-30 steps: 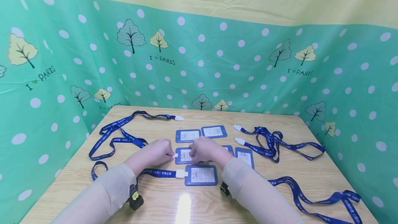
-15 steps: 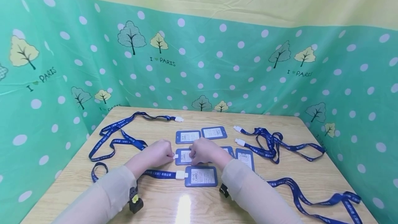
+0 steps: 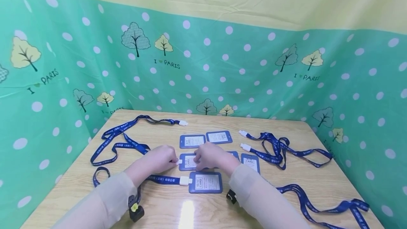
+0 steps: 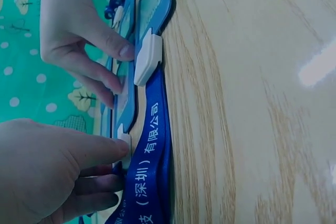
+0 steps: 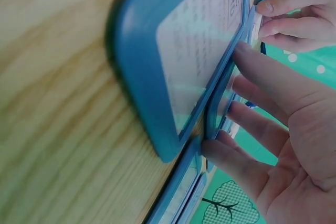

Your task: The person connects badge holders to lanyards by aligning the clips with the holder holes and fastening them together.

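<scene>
We should keep things level: left fingers (image 4: 100,149) pinch the clip (image 4: 125,136), part-spread right fingers (image 5: 268,74) hold the badge (image 3: 187,162) alongside.

backdrop: green cloth (image 3: 197,80) — white dots (image 3: 229,30), tree prints (image 3: 135,35) | above: yellow band (image 3: 254,3) | tabletop (image 3: 210,211): pale wood grain | light: glare streak (image 3: 186,215)

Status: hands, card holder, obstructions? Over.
Left hand pinches white clip. Right hand holds blue card holder, clip at its edge. Clipped badge close, near side, seemingly not blocking.
</scene>
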Action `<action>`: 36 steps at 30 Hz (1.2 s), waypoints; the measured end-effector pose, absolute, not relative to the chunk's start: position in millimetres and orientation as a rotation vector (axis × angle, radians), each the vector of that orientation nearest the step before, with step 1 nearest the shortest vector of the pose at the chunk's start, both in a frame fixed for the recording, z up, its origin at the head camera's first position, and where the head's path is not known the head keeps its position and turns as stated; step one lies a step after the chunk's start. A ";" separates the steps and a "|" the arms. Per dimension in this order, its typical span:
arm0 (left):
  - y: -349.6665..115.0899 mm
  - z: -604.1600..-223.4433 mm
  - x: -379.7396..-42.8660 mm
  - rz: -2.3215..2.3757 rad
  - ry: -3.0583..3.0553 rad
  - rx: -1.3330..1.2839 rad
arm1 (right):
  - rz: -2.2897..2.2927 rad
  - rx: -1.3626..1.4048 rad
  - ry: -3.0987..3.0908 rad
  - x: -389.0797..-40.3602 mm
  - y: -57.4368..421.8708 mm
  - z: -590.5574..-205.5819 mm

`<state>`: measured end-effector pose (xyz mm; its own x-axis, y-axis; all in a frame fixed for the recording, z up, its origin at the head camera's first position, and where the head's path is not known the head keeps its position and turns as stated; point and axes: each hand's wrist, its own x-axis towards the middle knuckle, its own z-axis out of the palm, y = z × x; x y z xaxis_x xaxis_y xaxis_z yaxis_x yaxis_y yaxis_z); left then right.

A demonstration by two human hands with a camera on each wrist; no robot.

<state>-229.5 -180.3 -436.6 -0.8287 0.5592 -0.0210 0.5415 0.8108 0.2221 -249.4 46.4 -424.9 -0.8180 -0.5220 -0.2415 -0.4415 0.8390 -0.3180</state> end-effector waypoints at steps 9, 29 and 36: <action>-179.4 -423.7 -225.7 0.403 2.958 0.747 | -0.460 -0.811 2.679 -251.2 62.3 -420.6; -184.2 -369.0 -252.3 0.667 3.301 0.956 | -1.371 -0.989 2.646 -269.2 113.1 -362.0; -175.6 -361.3 -267.3 0.773 3.358 0.946 | -1.600 -0.840 2.614 -282.2 113.6 -359.3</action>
<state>-267.3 -175.6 -361.3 -0.7747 0.3841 0.5023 0.5651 0.7770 0.2773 -282.2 113.6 -359.3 -0.8597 -0.4167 0.2956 -0.4528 0.3533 -0.8186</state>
